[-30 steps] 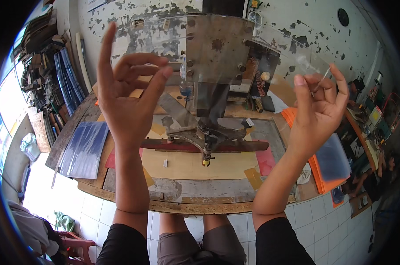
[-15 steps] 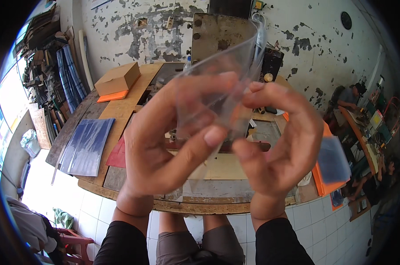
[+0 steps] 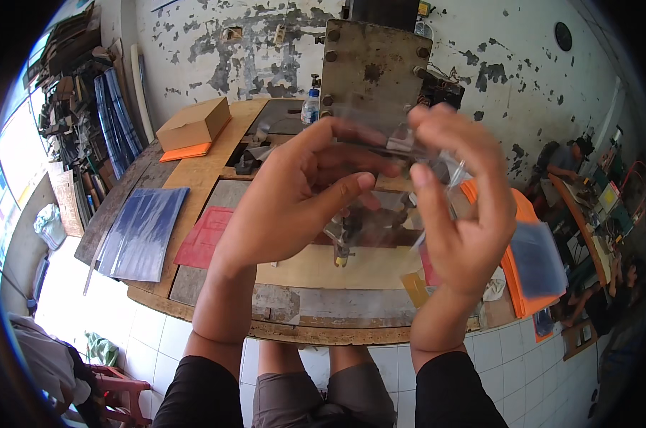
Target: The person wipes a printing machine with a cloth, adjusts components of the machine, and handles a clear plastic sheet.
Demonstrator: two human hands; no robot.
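A clear plastic sheet [image 3: 383, 225], folded and smeared by motion, hangs in the air between my hands, above the middle of the table. My left hand [image 3: 283, 207] has its thumb on the near side and its fingers curled behind the plastic, some of them seen through it. On the other side, my right hand [image 3: 469, 214] has the sheet's edge between thumb and bent fingers; its fingertips are blurred. Beyond the sheet stands a metal press [image 3: 373, 64] with a rusty, bolted plate. Below the hands lies a pale yellow board [image 3: 301, 267].
A stack of clear plastic sheets [image 3: 144, 235] lies left, near a red sheet [image 3: 201, 239]. A cardboard box [image 3: 194, 125] sits on orange sheets at the back left. A water bottle [image 3: 311, 107] stands beside the press. Orange and clear sheets [image 3: 540, 260] lie right. Other people sit far right.
The plastic sheet has come down from upright before the press to a lower, flatter position. My right hand has risen and turned; my left hand has shifted slightly, with its fingers straighter.
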